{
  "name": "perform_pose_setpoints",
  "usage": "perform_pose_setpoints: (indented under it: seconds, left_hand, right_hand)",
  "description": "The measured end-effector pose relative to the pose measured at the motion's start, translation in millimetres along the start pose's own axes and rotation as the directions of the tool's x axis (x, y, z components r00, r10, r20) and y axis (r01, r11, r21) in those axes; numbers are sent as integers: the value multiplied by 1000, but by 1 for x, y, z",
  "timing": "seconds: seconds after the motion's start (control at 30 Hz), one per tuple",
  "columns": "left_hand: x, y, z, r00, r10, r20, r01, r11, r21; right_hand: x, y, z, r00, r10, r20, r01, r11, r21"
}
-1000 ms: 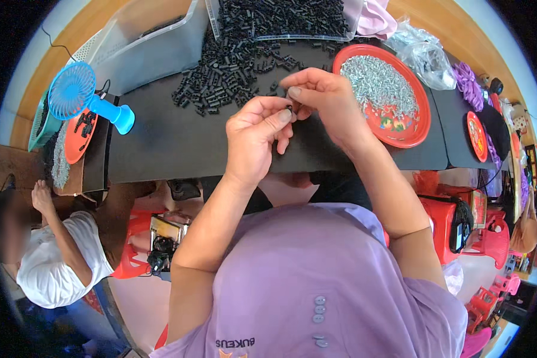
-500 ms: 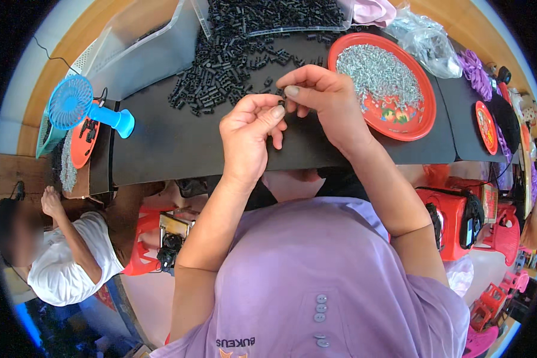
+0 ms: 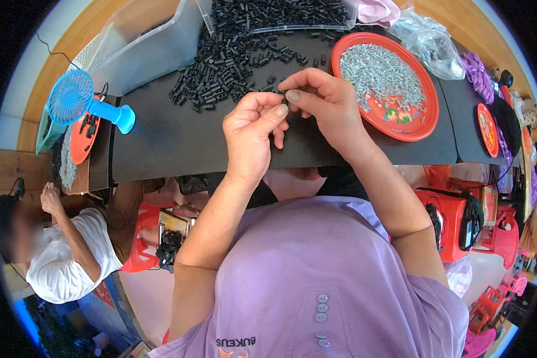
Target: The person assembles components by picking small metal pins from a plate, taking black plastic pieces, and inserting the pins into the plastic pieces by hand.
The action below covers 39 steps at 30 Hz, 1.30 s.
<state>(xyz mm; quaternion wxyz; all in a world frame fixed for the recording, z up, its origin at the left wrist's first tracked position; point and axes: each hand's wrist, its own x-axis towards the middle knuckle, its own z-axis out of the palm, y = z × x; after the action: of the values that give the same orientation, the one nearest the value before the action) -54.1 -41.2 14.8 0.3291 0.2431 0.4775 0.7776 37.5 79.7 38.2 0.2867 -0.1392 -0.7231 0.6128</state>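
Over the dark table, my left hand (image 3: 253, 128) is closed, thumb and forefinger pinching a small black plastic part (image 3: 285, 101). My right hand (image 3: 325, 104) meets it from the right, its thumb and fingers pinched at the same part. Most of the part is hidden by the fingertips, and whether a metal piece is in the right fingers cannot be seen. Beyond my hands lies a heap of short black plastic parts (image 3: 212, 80). To the right, a red tray (image 3: 409, 128) holds many small silvery metal pieces (image 3: 379, 71).
A translucent bin (image 3: 143, 65) and a blue fan (image 3: 71, 98) stand at the left. Clear plastic bags (image 3: 432, 48) and purple cord (image 3: 476, 74) lie at the far right. A person in a white shirt (image 3: 71, 256) sits left, beside an orange tray (image 3: 82, 140).
Both hands stay together at the black part, with only slight finger movement. The whole view has shifted a little.
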Motion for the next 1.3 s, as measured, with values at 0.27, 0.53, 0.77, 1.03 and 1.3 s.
perform_pose_setpoints:
  seconds: [0.27,0.53,0.77,1.03,1.3]
  left_hand:
    - [-2,0,1,1000,4,-28,-3,1000,31]
    - [-1,-1,-3,999,-11,-30,11,1000,-10]
    - [-2,-3,6,1000,13,-26,-11,997,80]
    - [-3,-3,5,996,93,18,-94,948,304]
    - [-3,-2,1,999,-5,-32,10,988,156]
  right_hand:
    - [-6,4,10,936,-350,-39,317,886,-340]
    - [-15,8,16,936,-327,-125,281,915,-290]
    - [-11,10,12,924,-364,-113,314,895,-317]
    - [-13,12,11,876,-478,-64,391,781,-487]
    - [-17,11,13,891,-451,-52,380,804,-458]
